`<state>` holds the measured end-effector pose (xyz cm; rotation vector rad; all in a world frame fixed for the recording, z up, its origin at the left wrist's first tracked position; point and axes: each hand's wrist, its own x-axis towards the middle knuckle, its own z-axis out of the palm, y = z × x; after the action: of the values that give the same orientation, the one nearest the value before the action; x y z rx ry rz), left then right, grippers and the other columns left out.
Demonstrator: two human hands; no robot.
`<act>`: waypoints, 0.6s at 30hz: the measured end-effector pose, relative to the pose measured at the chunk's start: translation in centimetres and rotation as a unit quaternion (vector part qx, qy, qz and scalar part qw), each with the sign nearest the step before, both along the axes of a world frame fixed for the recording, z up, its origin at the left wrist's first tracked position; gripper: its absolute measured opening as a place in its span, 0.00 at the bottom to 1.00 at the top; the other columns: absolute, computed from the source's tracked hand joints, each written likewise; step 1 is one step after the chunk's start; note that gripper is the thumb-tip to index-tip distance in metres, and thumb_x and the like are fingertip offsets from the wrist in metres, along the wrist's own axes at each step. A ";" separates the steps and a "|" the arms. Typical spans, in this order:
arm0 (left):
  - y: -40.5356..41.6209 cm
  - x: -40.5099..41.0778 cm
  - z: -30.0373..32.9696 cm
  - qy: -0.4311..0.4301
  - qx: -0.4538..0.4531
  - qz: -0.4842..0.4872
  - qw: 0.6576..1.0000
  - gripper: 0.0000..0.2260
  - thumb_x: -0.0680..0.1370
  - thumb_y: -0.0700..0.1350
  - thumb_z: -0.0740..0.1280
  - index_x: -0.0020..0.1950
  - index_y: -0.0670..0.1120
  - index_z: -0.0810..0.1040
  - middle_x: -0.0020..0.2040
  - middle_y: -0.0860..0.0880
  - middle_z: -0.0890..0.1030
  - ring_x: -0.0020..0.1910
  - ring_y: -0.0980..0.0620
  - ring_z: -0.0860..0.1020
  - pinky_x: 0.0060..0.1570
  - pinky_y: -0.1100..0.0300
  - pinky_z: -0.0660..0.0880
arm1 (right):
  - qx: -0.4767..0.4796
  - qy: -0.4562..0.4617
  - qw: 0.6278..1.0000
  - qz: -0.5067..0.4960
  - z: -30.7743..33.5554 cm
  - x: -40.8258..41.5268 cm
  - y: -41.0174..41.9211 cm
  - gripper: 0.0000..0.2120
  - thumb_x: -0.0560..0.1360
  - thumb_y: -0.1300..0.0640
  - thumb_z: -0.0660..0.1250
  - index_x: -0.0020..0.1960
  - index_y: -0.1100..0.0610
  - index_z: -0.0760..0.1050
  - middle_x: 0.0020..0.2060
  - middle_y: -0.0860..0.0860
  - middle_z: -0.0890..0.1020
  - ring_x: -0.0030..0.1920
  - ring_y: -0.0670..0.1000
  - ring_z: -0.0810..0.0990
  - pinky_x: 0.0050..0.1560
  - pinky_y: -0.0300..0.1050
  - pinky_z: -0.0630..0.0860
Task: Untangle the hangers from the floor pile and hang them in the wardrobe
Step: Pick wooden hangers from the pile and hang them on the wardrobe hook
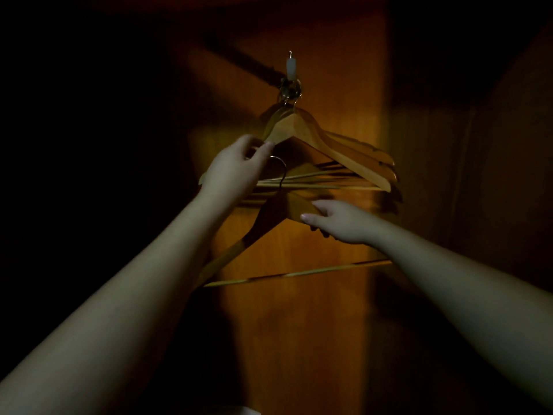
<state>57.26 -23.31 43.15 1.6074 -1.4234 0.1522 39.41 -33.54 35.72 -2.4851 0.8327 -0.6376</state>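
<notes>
Hung hangers (329,145) on rail (245,62); loose hanger (239,250) below them, before wardrobe back panel (299,324).

We cannot count the hung hangers (335,145) — their arms overlap and smear into one blurred stack, and their metal hooks bunch into a knot at the wall hook (291,67). The left hand (232,172) covers their left ends. The right hand (338,221) hides its own fingertips behind the loose hanger (239,250), whose right arm we lose behind that hand and forearm. The wardrobe (299,310) falls into darkness on both sides — nothing legible there. Both forearms are cut off by the bottom edge.
</notes>
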 end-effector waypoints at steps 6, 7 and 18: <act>-0.8 -0.3 1.1 -0.038 0.100 -0.075 0.991 0.12 0.80 0.57 0.63 0.54 0.52 0.80 0.41 0.51 0.81 0.37 0.53 0.79 0.32 0.59 0.74 | -0.023 -0.006 1.000 0.008 -0.2 -0.9 -0.3 0.08 0.81 0.45 0.60 0.48 0.47 0.74 0.38 0.43 0.77 0.36 0.40 0.74 0.37 0.35 0.67; -0.9 -0.3 1.1 -0.032 0.098 -0.081 0.991 0.11 0.80 0.57 0.64 0.53 0.53 0.80 0.41 0.50 0.82 0.36 0.53 0.79 0.31 0.60 0.72 | -0.029 -0.008 1.000 0.008 -0.2 -1.0 -0.2 0.06 0.81 0.46 0.60 0.46 0.44 0.72 0.37 0.42 0.76 0.36 0.39 0.74 0.37 0.34 0.66; -2.6 -0.1 1.3 0.071 0.092 -0.180 0.977 0.09 0.79 0.56 0.66 0.47 0.53 0.82 0.51 0.42 0.84 0.52 0.41 0.82 0.58 0.42 0.76 | -0.021 -0.010 1.000 -0.008 0.9 -2.1 -0.4 0.11 0.81 0.46 0.59 0.44 0.50 0.73 0.33 0.44 0.75 0.32 0.39 0.73 0.35 0.38 0.67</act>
<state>57.15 -25.94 44.49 1.4435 -1.6256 -0.3088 37.28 -33.94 36.60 -2.5086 0.8396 -0.6908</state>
